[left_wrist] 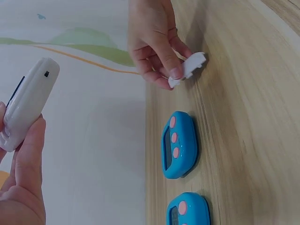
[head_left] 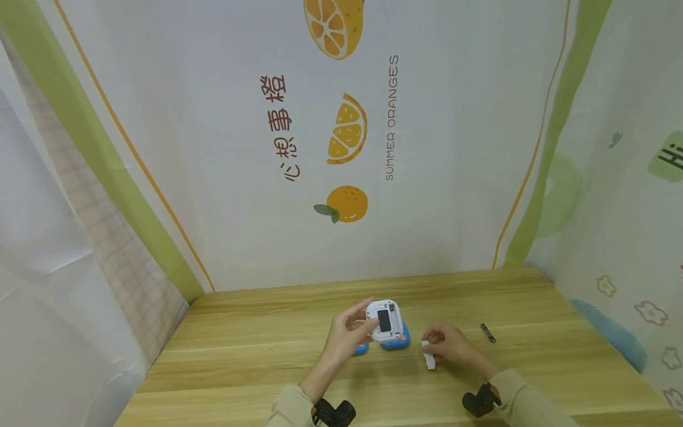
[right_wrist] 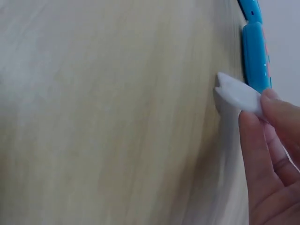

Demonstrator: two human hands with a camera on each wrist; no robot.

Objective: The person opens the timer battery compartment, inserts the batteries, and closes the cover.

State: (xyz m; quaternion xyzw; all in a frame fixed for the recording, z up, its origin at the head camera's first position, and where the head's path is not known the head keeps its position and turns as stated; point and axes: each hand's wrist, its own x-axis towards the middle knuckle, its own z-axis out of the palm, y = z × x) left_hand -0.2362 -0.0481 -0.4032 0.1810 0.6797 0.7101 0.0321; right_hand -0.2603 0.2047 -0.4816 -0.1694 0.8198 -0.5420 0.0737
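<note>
My left hand (head_left: 341, 339) grips a white timer (head_left: 396, 325) above the table, thumb on its back. That back faces up in the head view, with a dark rectangle and recessed parts. Over to the right, my right hand (head_left: 450, 346) pinches a white plastic cover (head_left: 429, 359) between thumb and fingers. In the left wrist view the cover (left_wrist: 193, 63) is flat and notched along an edge, and held close over the wood. Two blue timers (left_wrist: 180, 145) with pink buttons lie beside each other; in the head view the white timer partly hides one (head_left: 397, 344).
A small dark slim object (head_left: 488, 333) lies on the wooden table (head_left: 256, 350), to the right of my right hand. A printed curtain (head_left: 437, 225) hangs along the table's back edge, and more cloth (head_left: 603, 261) hangs at the right side.
</note>
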